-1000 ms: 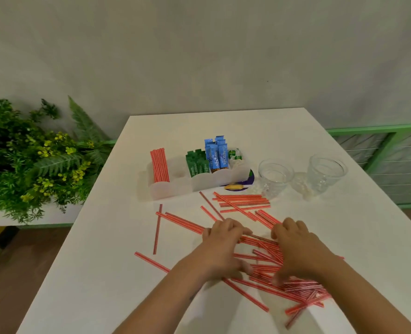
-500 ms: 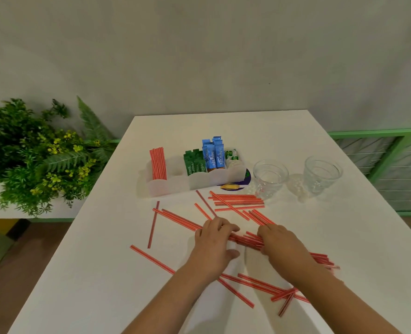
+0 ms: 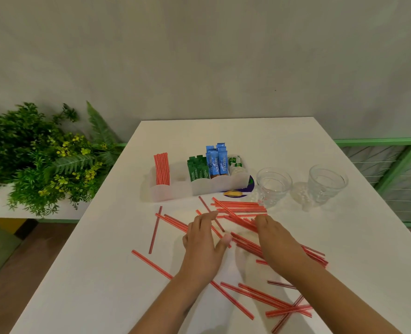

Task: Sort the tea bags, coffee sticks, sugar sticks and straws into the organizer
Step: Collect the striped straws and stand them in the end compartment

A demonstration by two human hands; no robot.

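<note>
Many left: red straws (image 3: 243,210) scattered over near table (image 3: 103,273).
Done: sticks, tea bags, some straws stand in organizer (image 3: 199,188), far centre.
Left hand (image 3: 203,244): grip apart, flat.
Right hand (image 3: 275,239): grip state unclear, on straws.

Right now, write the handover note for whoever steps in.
Left hand: open, fingers spread over the loose red striped straws.
Right hand: raking a bunch of straws; grip unclear.
Done: the translucent white organizer holds upright red straws, green sticks, blue sticks and tea bags.
Left: gather the straws scattered on the white table and put them in the organizer.
</note>
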